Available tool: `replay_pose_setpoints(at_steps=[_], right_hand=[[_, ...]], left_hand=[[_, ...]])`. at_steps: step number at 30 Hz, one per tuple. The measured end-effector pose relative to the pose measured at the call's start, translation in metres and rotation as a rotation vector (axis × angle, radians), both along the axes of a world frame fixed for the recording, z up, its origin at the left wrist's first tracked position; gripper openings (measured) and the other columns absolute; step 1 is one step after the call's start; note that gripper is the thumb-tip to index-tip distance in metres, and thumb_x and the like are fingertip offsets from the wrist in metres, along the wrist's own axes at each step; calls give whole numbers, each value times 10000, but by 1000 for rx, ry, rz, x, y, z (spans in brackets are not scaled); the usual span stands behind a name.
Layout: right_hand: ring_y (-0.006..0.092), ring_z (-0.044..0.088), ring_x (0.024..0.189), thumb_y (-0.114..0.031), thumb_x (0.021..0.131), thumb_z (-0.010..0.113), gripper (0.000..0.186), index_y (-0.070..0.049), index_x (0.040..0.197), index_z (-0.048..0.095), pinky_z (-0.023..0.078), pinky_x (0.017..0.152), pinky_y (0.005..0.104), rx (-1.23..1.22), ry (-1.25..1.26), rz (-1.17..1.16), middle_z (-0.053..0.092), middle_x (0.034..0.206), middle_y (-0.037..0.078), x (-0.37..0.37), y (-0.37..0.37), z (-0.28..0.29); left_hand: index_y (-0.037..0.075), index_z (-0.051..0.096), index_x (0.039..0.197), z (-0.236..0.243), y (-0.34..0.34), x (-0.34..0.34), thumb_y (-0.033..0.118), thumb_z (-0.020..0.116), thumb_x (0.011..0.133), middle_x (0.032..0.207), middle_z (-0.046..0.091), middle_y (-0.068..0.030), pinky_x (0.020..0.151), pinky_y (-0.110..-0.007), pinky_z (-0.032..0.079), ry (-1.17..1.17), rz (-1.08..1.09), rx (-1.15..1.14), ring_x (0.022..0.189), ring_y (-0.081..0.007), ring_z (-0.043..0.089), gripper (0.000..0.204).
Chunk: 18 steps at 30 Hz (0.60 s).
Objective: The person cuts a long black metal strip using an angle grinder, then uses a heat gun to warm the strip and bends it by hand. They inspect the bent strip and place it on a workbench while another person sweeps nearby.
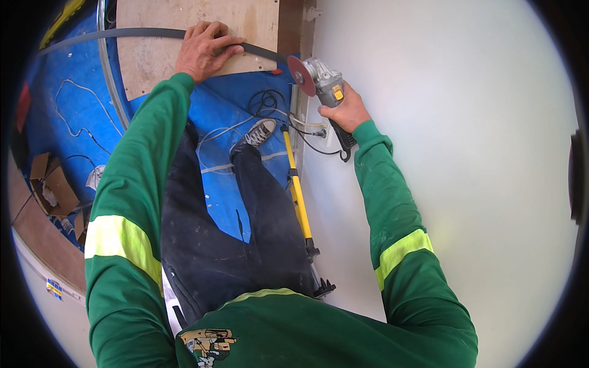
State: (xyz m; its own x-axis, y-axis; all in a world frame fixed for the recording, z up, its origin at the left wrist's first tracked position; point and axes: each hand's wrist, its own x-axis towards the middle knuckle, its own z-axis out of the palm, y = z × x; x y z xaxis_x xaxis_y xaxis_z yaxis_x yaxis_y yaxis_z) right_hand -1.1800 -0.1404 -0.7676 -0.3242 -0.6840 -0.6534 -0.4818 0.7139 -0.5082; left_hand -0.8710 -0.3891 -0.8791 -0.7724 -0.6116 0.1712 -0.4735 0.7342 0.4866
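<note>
Green sleeves reach forward; left hand presses grey strip flat; right hand grips angle grinder.

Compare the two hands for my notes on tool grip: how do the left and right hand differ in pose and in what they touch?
The left hand lies flat, fingers spread, pressing a dark curved strip onto the pale plywood board; the right hand is closed around the grey angle grinder with a red disc. The left reaches further forward; the right sits beside the white wall. Both are bare, in green sleeves.
</note>
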Motion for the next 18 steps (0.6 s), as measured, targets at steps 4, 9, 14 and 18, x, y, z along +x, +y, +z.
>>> replay_pose_setpoints(at_steps=[4,9,14,18], right_hand=[[380,776,1097,-285,755,876,745,56,1363,612,599,994,430,3,-1,-5,774,1189,262,0,0,-2],[352,769,1083,-279,759,874,748,57,1373,608,598,991,422,-9,-4,-6,769,1191,246,2,0,0],[300,750,1067,-266,768,872,745,59,1383,605,590,997,402,23,-4,1,761,1190,208,3,0,3],[322,760,1059,-272,763,873,737,53,1370,611,596,988,410,-3,-17,-16,768,1181,220,5,0,1]], left_hand=[[351,858,1194,0,1,0,538,749,984,1108,653,28,1086,-441,457,10,4,6,1163,-238,605,301],[350,858,1195,1,2,0,524,755,985,1108,654,33,1081,-436,461,4,2,11,1165,-237,604,292],[352,858,1199,3,2,-1,522,757,983,1111,655,36,1085,-433,463,9,-3,3,1169,-235,604,292],[351,858,1200,1,1,-1,526,754,984,1115,655,35,1090,-433,462,4,-1,9,1171,-234,604,296]])
